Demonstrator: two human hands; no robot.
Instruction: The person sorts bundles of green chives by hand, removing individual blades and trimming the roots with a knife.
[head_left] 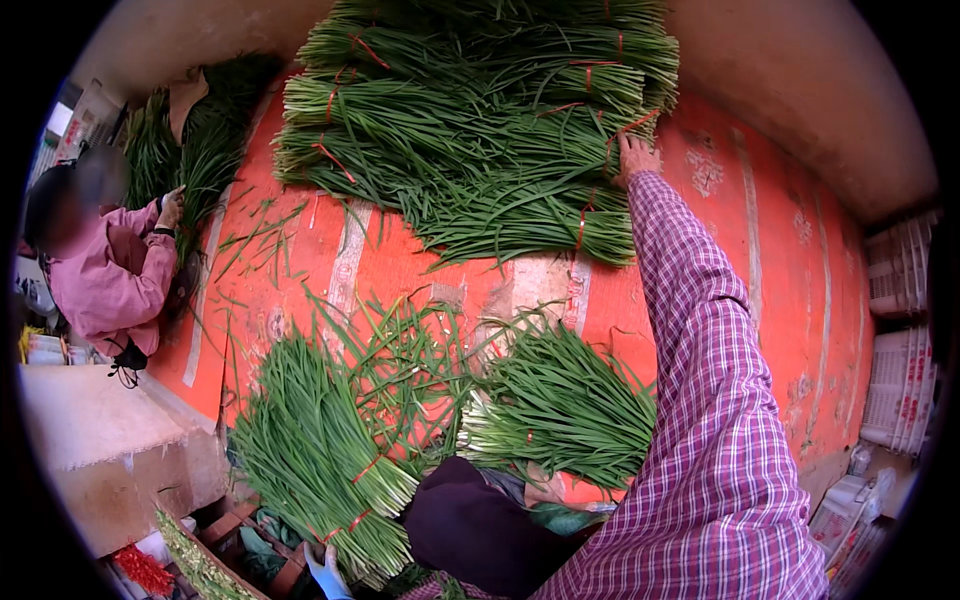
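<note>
My right arm, in a checked sleeve, stretches to the far stack of garlic chive bundles. Bare and open, my right hand rests its fingers against the stalk ends on the stack's right side. At the bottom edge my left hand, in a pale glove, is partly cut off; its visible fingers are apart beside the near-left chives, tied with red bands. Another chive bundle lies right of these, pale ends facing left. A dark, rounded, cloth-covered shape hides part of the near edge; I cannot tell what it is.
Loose chive leaves lie scattered over the orange sheet. At left a person in pink handles more chives. White crates line the right side. Red strips lie at lower left, near a pale block.
</note>
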